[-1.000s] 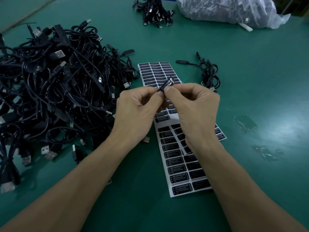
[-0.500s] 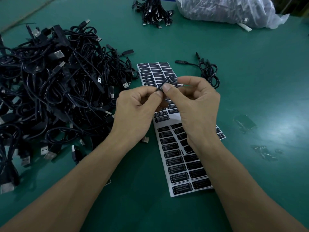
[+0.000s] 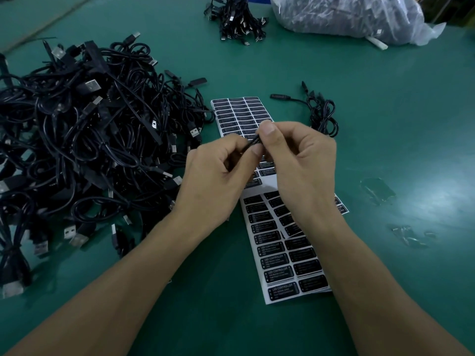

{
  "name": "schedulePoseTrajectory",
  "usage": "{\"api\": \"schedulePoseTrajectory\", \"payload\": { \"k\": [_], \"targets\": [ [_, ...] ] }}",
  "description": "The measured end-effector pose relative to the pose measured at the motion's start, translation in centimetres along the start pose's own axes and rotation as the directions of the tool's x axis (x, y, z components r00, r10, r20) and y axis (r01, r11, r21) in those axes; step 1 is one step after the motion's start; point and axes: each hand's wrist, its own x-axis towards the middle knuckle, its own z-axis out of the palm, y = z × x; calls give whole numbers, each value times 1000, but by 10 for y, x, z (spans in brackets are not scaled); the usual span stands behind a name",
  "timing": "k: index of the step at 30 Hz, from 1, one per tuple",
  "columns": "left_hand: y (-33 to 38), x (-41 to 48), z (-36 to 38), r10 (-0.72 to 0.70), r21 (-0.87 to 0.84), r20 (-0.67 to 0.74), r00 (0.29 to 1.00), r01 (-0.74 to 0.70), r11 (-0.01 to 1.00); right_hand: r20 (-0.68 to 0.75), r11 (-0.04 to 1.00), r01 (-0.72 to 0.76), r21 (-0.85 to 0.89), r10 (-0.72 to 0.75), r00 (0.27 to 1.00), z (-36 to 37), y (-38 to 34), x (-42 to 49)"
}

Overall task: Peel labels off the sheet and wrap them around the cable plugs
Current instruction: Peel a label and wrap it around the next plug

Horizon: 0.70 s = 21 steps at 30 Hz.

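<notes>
One large heap of black USB cables [image 3: 84, 150] covers the left of the table [image 3: 411, 129], reaching its left edge. At centre the left hand [image 3: 216, 181] and right hand [image 3: 303, 170] each pinch one thin black cable plug [image 3: 253, 144] above at least two overlapping label sheets [image 3: 282, 265]. One small coiled cable [image 3: 323, 116] lies just beyond, with open green surface to its right.

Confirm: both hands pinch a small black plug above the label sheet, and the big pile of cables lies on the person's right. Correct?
Not quite. The head view shows the big cable pile on the person's left, not right. The left hand and right hand do pinch the black plug above the label sheet.
</notes>
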Motion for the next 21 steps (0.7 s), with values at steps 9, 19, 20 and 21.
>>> {"api": "schedulePoseTrajectory", "payload": {
  "k": [9, 19, 20, 21],
  "targets": [
    [10, 11, -15, 70, -188, -227, 972, -114, 976, 321, 982, 82, -168, -24, 947, 8, -1, -8],
    [18, 18, -29, -272, -754, -125, 954, 86, 651, 338, 942, 175, -287, -71, 938, 24, 3, -17],
    [19, 19, -31, -310, -805, -98, 946, 108, 584, 321, 948, 168, -269, -76, 944, 26, 4, -17],
    [18, 21, -33, -348, -844, -76, 935, 126, 521, 312, 955, 159, -252, -76, 947, 28, 3, -17]
  ]
}}
